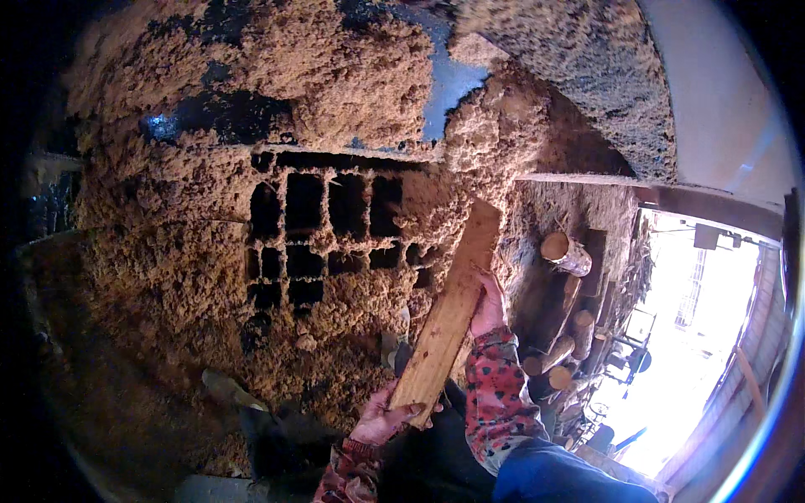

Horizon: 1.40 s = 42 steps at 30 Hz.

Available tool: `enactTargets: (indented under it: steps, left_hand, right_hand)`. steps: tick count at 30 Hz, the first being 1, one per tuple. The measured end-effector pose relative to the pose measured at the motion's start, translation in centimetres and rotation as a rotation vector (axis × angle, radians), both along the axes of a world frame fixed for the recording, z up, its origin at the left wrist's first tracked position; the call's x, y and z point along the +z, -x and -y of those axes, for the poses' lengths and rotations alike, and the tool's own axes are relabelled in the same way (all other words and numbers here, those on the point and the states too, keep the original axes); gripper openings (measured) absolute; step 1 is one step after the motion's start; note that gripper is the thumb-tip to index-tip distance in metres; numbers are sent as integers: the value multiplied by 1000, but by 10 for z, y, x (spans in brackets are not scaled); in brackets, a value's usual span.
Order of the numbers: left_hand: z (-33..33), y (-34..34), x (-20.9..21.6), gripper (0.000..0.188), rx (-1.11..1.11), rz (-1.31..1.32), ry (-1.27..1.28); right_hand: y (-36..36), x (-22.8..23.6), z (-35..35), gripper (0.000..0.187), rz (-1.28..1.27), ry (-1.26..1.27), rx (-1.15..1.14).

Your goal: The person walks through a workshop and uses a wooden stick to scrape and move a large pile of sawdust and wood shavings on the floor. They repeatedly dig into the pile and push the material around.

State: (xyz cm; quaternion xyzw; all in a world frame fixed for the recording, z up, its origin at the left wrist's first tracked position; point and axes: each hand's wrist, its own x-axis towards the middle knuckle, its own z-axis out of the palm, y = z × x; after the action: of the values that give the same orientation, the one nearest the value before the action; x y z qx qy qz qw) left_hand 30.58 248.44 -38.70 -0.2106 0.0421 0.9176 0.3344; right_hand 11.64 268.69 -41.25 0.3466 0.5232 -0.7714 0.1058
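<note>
A long, flat wooden board slants across the middle of the view, its far end up and to the right. My left hand grips the near end, with the thumb lying over the top face. Farther up, my right hand is closed on the board's right edge; its fingers are partly hidden beneath the wood. Both arms wear red patterned sleeves. Just beyond the board's left side lies a grid of dark square openings, its bars coated in sawdust.
Thick sawdust covers the ground and the dark machine surface at the far side. Several cut logs lie to the right, beside a bright doorway. A pale panel stands at the upper right.
</note>
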Motion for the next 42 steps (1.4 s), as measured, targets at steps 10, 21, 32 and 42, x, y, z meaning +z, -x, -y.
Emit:
enactTargets:
  steps: [10, 21, 32, 42]
  left_hand:
    - [-25, -2, 3, 60, -94, 177, 304]
    - [-122, 62, -39, 82, -297, -725, 1253]
    - [-105, 93, -64, 63, -68, 29, 727]
    - [-91, 34, -27, 60, 140, 187, 829]
  right_hand:
    - [-47, -79, -56, 20, 196, -1, 80]
    - [9, -59, -120, 25, 218, -205, 64]
    - [21, -138, -32, 29, 369, -391, 365]
    - [-29, -103, 37, 70, 197, -228, 467]
